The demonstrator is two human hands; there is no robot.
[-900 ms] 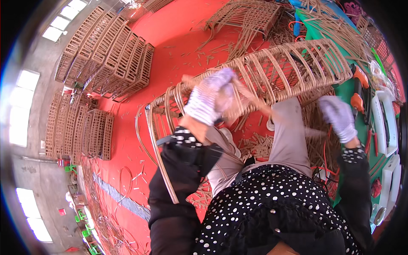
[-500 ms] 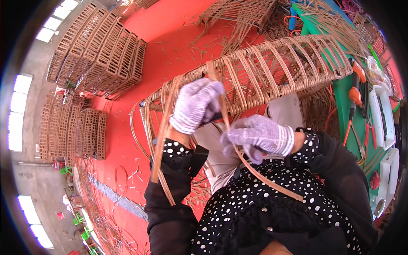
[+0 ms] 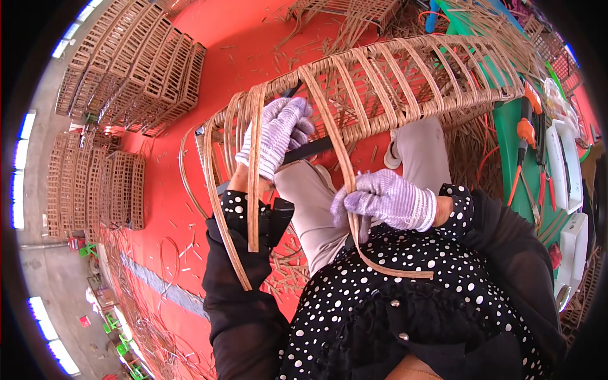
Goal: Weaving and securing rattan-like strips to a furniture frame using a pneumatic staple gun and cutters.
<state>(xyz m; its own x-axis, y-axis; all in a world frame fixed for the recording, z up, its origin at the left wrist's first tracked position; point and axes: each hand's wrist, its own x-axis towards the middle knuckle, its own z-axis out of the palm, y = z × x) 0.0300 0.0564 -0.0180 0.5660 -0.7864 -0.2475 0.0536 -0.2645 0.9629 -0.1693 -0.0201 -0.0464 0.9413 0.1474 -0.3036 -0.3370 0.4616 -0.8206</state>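
A long woven rattan frame (image 3: 392, 117), wrapped with brown strips around dark bars, lies tilted across my lap. My right hand (image 3: 389, 201), in a white-and-purple knitted glove, pinches a flat rattan strip (image 3: 339, 149). The strip runs down from the frame's top rim, and its loose end curls over my dotted shirt. My left hand (image 3: 275, 133), gloved alike, is at the left part of the frame beside a dark bar (image 3: 310, 150). Its fingers are curled, and what they grip is hidden. Another strip (image 3: 254, 190) hangs in front of that hand and wrist.
Stacks of rattan frames (image 3: 133, 69) stand at the far left on the red floor (image 3: 234, 44). At right, a green table (image 3: 510, 142) bears orange-handled cutters (image 3: 527, 130) and white trays (image 3: 563, 164). Strip offcuts lie around, and another frame (image 3: 348, 16) is at the back.
My left hand has moved slightly left and down, behind the hanging strip. My right hand has stayed nearly in place, with its strip now straighter above it. The view has shifted slightly.
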